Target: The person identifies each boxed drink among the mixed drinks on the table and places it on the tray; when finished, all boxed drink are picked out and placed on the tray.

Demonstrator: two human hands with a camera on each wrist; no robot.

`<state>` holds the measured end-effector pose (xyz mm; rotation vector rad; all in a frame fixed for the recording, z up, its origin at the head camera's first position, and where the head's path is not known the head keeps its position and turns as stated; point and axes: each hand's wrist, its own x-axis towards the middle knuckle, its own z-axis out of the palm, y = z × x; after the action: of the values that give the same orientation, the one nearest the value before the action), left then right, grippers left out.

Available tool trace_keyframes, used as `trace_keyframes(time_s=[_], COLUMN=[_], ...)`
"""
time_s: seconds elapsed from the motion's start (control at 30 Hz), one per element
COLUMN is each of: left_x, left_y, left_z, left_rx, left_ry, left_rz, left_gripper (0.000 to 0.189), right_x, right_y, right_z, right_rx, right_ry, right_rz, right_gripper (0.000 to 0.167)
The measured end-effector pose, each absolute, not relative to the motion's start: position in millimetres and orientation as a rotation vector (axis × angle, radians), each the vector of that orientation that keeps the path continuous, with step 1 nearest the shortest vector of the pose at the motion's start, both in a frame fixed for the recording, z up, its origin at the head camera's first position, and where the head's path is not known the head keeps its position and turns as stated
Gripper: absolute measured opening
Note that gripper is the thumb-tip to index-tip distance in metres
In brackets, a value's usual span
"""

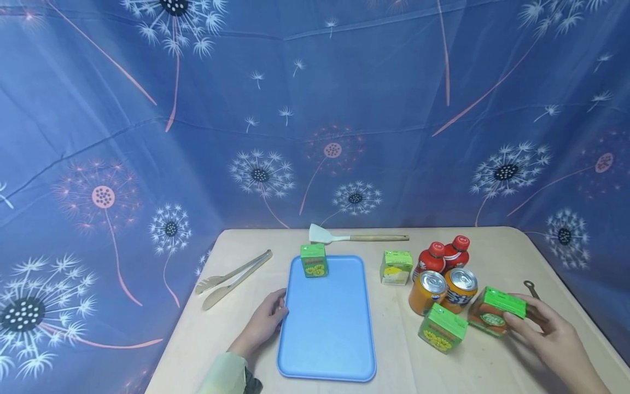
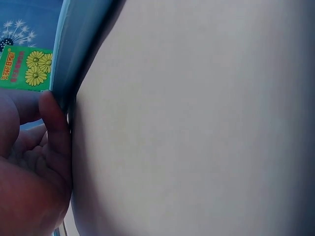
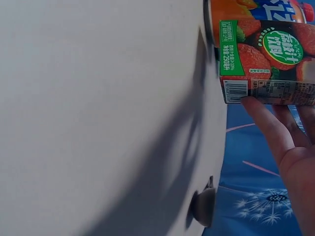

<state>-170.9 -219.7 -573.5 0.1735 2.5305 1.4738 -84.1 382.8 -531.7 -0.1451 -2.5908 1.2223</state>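
Note:
My left hand (image 1: 268,320) holds the left rim of a blue tray (image 1: 327,323), its thumb and fingers at the edge. On the tray's far left corner stands a green drink carton with yellow flowers (image 1: 313,261), partly seen in the left wrist view. At the far right, my right hand (image 1: 553,331) grips a lychee juice carton (image 3: 275,54) with a green top, thumb on the near side and fingers behind. That carton is upright, close beside another flower-printed carton (image 1: 443,331) and two orange soda cans (image 1: 428,295).
Two red-capped bottles (image 1: 436,257) stand behind the cans, with a yellow-green carton (image 1: 396,268) to their left. A spatula (image 1: 379,238) lies along the back edge, tongs (image 1: 233,279) at left. A metal utensil (image 3: 204,206) lies behind the right hand.

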Motion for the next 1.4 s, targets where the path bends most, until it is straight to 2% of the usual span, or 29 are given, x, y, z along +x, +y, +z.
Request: trace_keyframes(time_s=[0.7, 1.4], left_x=[-171, -171], left_y=[-219, -218], left_z=[-572, -574], left_rx=[0.157, 0.155], left_ry=[2.525, 2.54], left_rz=[1.47, 1.455], left_gripper=[0.054, 0.053], right_x=[-86, -95], right_y=[378, 378], right_z=[-475, -445], right_rx=[-0.017, 0.039], right_ry=[-2.528, -2.48], right_rz=[1.189, 1.158], right_gripper=[0.052, 0.051])
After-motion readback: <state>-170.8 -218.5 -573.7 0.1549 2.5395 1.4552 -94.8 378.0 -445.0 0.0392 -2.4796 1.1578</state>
